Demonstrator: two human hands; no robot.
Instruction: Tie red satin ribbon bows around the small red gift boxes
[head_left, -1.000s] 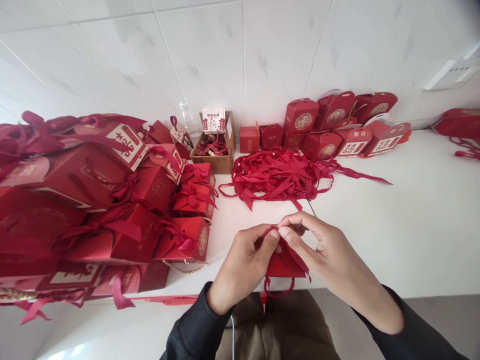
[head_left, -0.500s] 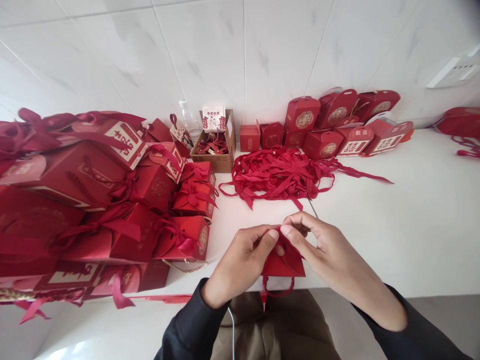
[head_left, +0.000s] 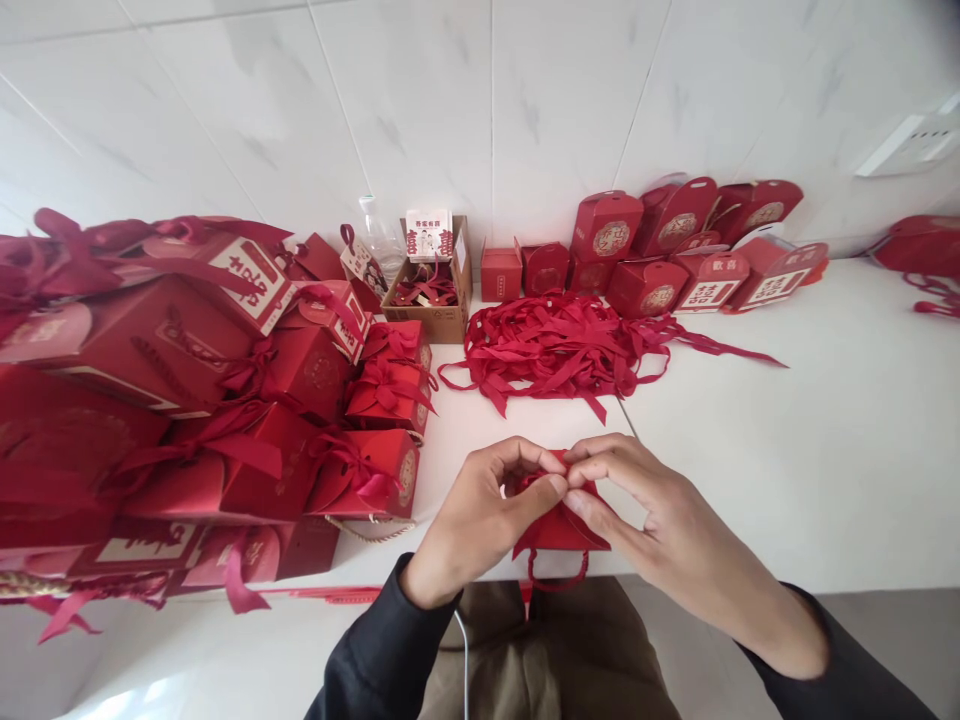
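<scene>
A small red gift box [head_left: 559, 532] stands at the front edge of the white table, its red cord handle [head_left: 559, 583] hanging over the side toward me. Above its top, my left hand [head_left: 506, 510] and my right hand [head_left: 637, 500] meet fingertip to fingertip. Both are closed, thumb against index finger, pinching red ribbon at the box's top; most of that ribbon is hidden by the fingers. Just beyond my hands lies a loose heap of red ribbons [head_left: 555, 350].
Red gift boxes tied with bows [head_left: 375, 470] are piled high on my left. At the wall stand a cardboard box [head_left: 446, 325] with tags, a clear bottle [head_left: 379, 235] and several red boxes without bows [head_left: 652, 285]. A wall socket [head_left: 919, 145] is at far right.
My fingertips have shifted from the sides of the box's top flaps to its middle, where they now meet. The right hand's fingers are bent more over the box. The box has stayed in place.
</scene>
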